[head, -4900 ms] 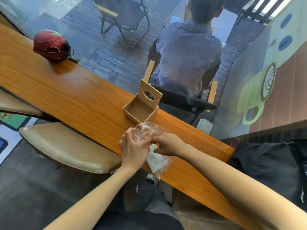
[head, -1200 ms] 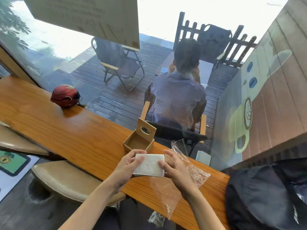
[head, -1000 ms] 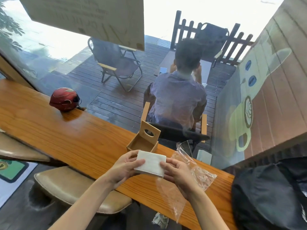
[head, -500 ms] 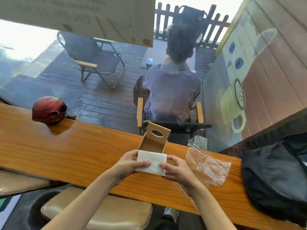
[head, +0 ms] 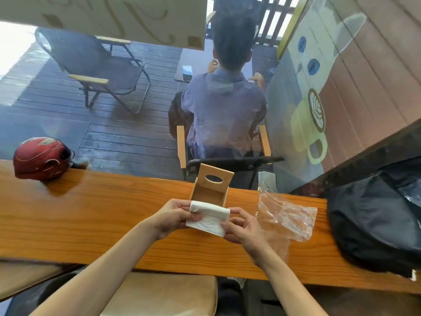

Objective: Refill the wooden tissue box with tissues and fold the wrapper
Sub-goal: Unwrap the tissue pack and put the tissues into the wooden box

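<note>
A white stack of tissues (head: pixel 208 217) is held just above the wooden counter (head: pixel 91 215), in front of the wooden tissue box (head: pixel 210 190). My left hand (head: pixel 172 216) grips the stack's left end, my right hand (head: pixel 240 224) pinches its right end. The box stands open, its lid with an oval slot tilted up at the back; the stack hides its inside. The clear plastic wrapper (head: pixel 286 215) lies crumpled on the counter to the right of my right hand, touched by neither hand.
A red helmet (head: pixel 39 158) sits at the counter's far left by the window. A black bag (head: pixel 376 215) lies on the right end. A tan stool seat (head: pixel 164 295) is below the counter's near edge. Behind the glass a person sits on a chair.
The tissue stack came out of the wrapper into both hands. The wrapper dropped onto the counter at the right. The stack moved closer to the open box and its top edge curled.
</note>
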